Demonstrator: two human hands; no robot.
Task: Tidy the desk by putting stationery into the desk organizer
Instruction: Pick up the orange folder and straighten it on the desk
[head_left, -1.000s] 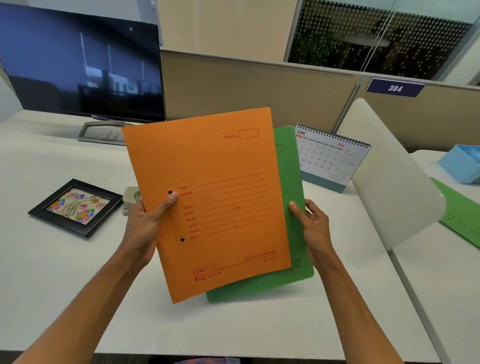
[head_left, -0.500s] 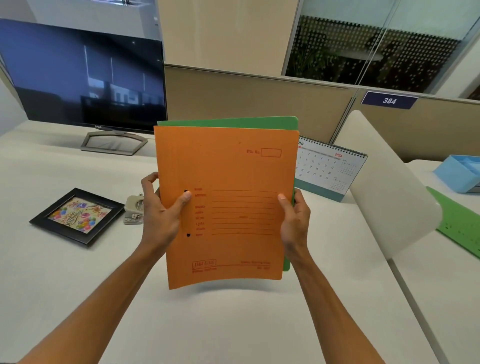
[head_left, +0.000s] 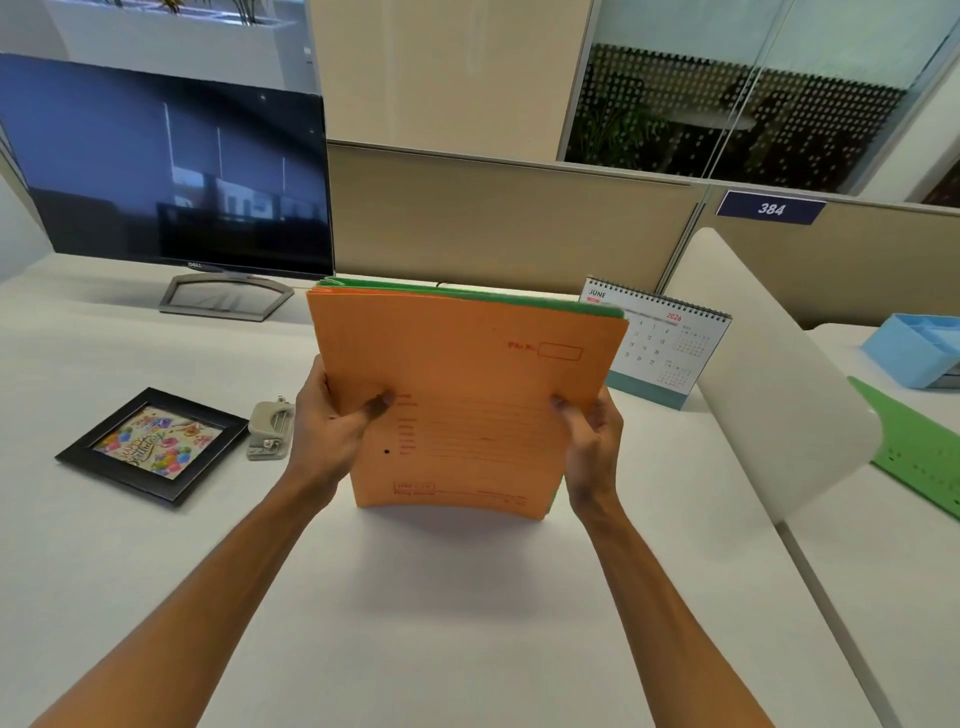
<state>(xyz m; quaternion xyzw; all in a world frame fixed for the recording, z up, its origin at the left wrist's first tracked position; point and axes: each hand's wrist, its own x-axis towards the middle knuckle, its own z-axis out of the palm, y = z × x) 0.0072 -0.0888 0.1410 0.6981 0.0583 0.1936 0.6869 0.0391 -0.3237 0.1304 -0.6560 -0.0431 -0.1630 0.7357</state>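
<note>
An orange file folder (head_left: 467, 374) stands upright on its lower edge on the white desk (head_left: 447, 613), with a green folder (head_left: 467, 292) stacked right behind it; only the green top edge shows. My left hand (head_left: 332, 426) grips the stack's left side, thumb on the orange cover. My right hand (head_left: 592, 441) grips the right side the same way. A light blue desk organizer (head_left: 914, 353) sits far right on the neighbouring desk, well away from both hands.
A monitor (head_left: 166, 176) stands back left. A black picture frame (head_left: 153, 444) and a grey hole punch (head_left: 270, 428) lie left of my hands. A desk calendar (head_left: 670, 348) stands behind the folders. A white divider panel (head_left: 769, 374) separates the desks; another green folder (head_left: 919, 447) lies beyond it.
The two folders, offset a second ago, were squared together with the green one behind the orange. The stack has come down onto the desk on its lower edge.
</note>
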